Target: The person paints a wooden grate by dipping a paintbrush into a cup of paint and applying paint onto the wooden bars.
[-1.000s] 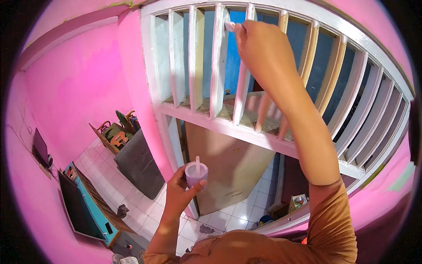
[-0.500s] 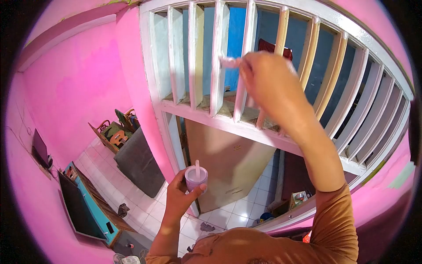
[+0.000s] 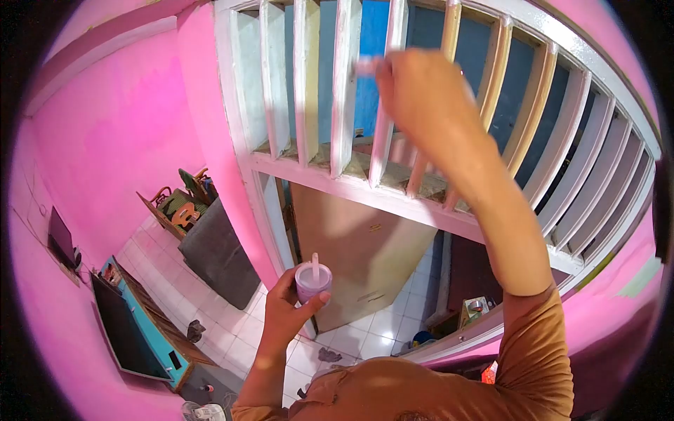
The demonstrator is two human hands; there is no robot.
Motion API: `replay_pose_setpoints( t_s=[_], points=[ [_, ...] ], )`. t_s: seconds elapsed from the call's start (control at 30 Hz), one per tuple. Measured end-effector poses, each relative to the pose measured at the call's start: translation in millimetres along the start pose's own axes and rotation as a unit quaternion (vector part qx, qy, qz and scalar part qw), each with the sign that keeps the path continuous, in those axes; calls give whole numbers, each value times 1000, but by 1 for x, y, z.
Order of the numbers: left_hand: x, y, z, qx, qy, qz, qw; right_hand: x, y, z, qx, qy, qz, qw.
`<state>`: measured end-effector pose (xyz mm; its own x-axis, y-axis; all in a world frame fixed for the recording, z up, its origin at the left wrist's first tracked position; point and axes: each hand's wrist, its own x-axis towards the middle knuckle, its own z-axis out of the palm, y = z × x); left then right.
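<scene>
My left hand is wrapped round a small translucent plastic cup, held upright below the slats. Pale, whitish liquid like paint is in it, and a light flat stick stands up out of the cup. High up, my right hand is closed on a small pale pink thing, blurred by motion, so its kind does not show. Its tip is at a white vertical slat of the vent frame over the doorway. Some slats are white; others, like the tan slat, show a yellowish-brown colour.
A brown door stands ajar below the white frame. Left are a grey sofa, an orange guitar and a television by a turquoise cabinet. A dark crumpled cloth lies on the tiled floor.
My right hand has moved up along the slat with the pale pink thing. The view has shifted slightly; my left hand still holds the cup in about the same place.
</scene>
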<state>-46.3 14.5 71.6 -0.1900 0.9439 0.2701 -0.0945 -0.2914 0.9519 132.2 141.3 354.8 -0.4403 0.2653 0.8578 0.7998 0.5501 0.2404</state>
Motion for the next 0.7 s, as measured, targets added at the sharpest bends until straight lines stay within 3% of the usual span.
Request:
replay_pose_setpoints(
  t_s=[0.17,0.27,0.33,0.37,0.43,0.57,0.63,0.7],
  points=[
    [1,-1,3,-12,-6,3,1000,35,10,2,71,72,45,994],
    [0,0,3,-12,-8,-12,1000,12,0,7,-10,25,-15,1000],
    [-1,1,0,-2,-9,-11,1000,-1,-8,4,9,-90,37,995],
    [-2,1,-2,10,-10,-11,1000,1,-5,5,9,-90,36,995],
    [-1,-2,-4,11,-10,-6,1000,15,8,8,6,-4,12,1000],
    [1,-5,-4,-8,-12,1,1000,52,10,-7,21,56,18,998],
    [1,-3,-2,-9,-14,1,1000,61,-2,-25,15,-91,131,987],
    [0,-4,-1,-14,-15,1,1000,33,2,-3,8,-39,77,996]
  ],
)
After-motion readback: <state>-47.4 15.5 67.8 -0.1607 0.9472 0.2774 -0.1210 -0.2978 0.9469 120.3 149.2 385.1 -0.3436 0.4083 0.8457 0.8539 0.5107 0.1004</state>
